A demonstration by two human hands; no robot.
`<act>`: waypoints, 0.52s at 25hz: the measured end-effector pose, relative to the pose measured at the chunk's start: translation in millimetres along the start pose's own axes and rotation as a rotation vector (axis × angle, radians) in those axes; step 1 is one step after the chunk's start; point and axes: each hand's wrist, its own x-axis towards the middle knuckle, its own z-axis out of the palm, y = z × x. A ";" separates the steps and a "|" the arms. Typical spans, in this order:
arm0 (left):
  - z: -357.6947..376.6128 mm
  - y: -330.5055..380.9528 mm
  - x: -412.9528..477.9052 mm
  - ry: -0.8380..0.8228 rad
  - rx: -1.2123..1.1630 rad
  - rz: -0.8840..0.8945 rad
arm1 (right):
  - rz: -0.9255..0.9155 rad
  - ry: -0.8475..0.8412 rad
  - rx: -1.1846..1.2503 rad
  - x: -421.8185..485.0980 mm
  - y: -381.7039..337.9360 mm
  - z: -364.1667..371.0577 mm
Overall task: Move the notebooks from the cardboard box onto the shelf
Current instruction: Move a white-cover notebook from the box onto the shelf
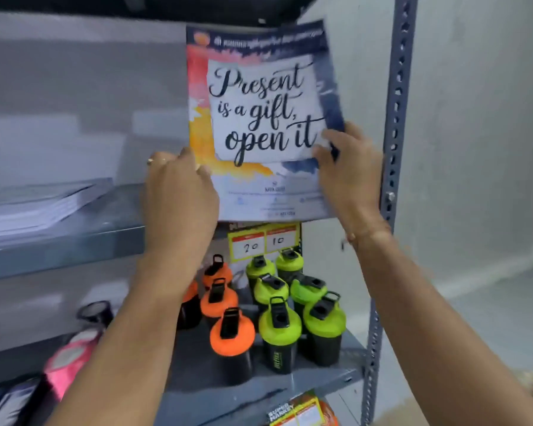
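I hold a notebook with a colourful cover reading "Present is a gift, open it" upright in front of the upper shelf. My left hand grips its lower left edge and my right hand grips its lower right edge. A stack of notebooks lies flat on the same shelf to the left. The cardboard box is out of view.
The grey perforated shelf post stands just right of my right hand. On the lower shelf stand several shaker bottles with orange lids and green lids. A yellow price label hangs below the notebook. Pink items sit lower left.
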 end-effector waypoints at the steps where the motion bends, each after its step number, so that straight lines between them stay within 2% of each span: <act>1: 7.2 -5.3 14.0 -0.057 0.057 -0.028 | 0.020 -0.151 -0.069 16.7 -0.9 18.0; 5: 30.7 -12.0 41.8 -0.345 0.201 -0.149 | 0.155 -0.689 -0.379 47.7 10.6 56.5; 6: 32.9 -10.9 44.1 -0.385 0.241 -0.175 | 0.187 -0.769 -0.403 47.9 13.3 60.4; 7: 33.8 -7.8 45.0 -0.400 0.295 -0.180 | 0.192 -0.772 -0.395 47.5 15.2 60.9; 8: 34.2 -4.4 44.4 -0.374 0.349 -0.152 | 0.172 -0.709 -0.356 45.4 14.5 55.9; 9: 36.7 -0.6 40.2 -0.296 0.383 -0.084 | 0.136 -0.568 -0.274 39.4 17.1 47.7; 10: 38.9 3.5 33.7 -0.169 0.383 0.012 | 0.062 -0.358 -0.175 29.5 20.6 36.6; 12: 62.9 29.9 1.3 0.111 0.254 0.292 | -0.100 0.168 -0.009 -11.4 48.6 -4.0; 13: 75.5 46.9 -29.8 0.173 0.173 0.435 | -0.142 0.354 0.033 -42.7 68.0 -25.1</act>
